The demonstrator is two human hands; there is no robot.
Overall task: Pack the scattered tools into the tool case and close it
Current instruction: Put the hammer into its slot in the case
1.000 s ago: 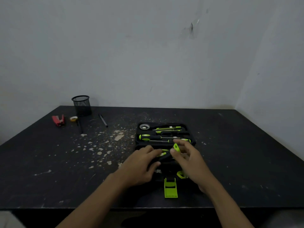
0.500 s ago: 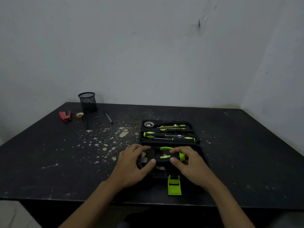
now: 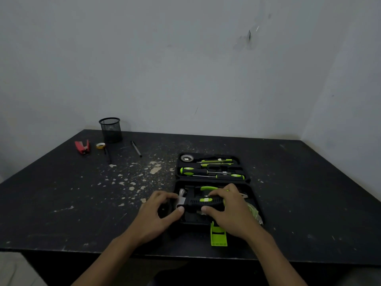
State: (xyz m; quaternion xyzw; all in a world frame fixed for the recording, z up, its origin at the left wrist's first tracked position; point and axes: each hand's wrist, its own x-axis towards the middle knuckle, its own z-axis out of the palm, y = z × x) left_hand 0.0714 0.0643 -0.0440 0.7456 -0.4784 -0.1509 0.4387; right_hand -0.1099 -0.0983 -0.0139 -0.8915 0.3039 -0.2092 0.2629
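Hammer (image 3: 203,202) lies crosswise over the open tool case (image 3: 254,200) near the tabletop's front edge; left hand (image 3: 156,215) grasps its head, right hand (image 3: 231,211) its handle.

— That counter (image 3: 288,193), what's its finish?

— Matt black, scuffed, with pale chips flaking through just left of the tool case (image 3: 252,205).

— And the case?

— Dull black plastic with a bright green plastic latch (image 3: 218,237) at its near edge. Inside, the hammer (image 3: 198,202) has a ribbed black grip and a bare, slightly shiny metal head.

— Beyond it, far left?

— A pen cup (image 3: 110,130) of black wire mesh, against a smooth, matt painted wall (image 3: 165,69).
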